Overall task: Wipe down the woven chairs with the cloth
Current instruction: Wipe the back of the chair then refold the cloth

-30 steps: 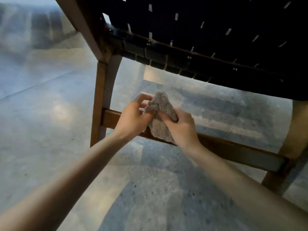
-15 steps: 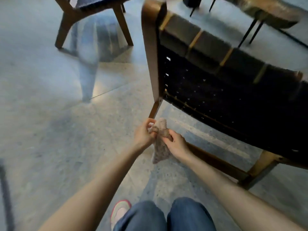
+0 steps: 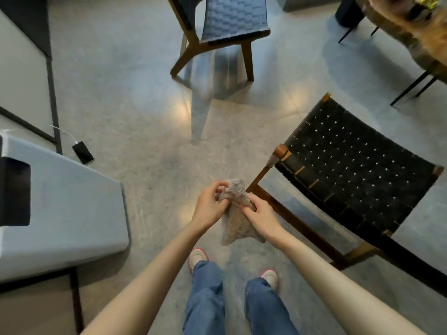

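A polished, speckled grey floor (image 3: 135,112) fills a room set with low furniture, seen from above by a person standing in blue jeans (image 3: 205,298) and white shoes with pink edges (image 3: 197,257). Both bare hands meet in front of the body around a grey, nubbly cloth (image 3: 233,224). The left hand (image 3: 209,206) pinches the bunched upper part, fingers curled in against the thumb. The right hand (image 3: 261,218) grips the cloth's middle with curled fingers, and the loose lower end hangs down between the wrists above the floor.

Just to the right stands a black woven chair (image 3: 350,170) with a brown wooden frame, its strap backrest nearest the hands. The cloth is near the chair's lower wooden rail (image 3: 290,218) and well apart from the webbing; whether it touches the rail cannot be told. A second woven chair (image 3: 234,18), its seat blue-grey, stands farther off at the top. A dark phone (image 3: 83,153) with a white cable lies on the floor at left, beside a pale grey block (image 3: 72,209). A wooden table (image 3: 411,32) on thin black legs shows at the upper right.
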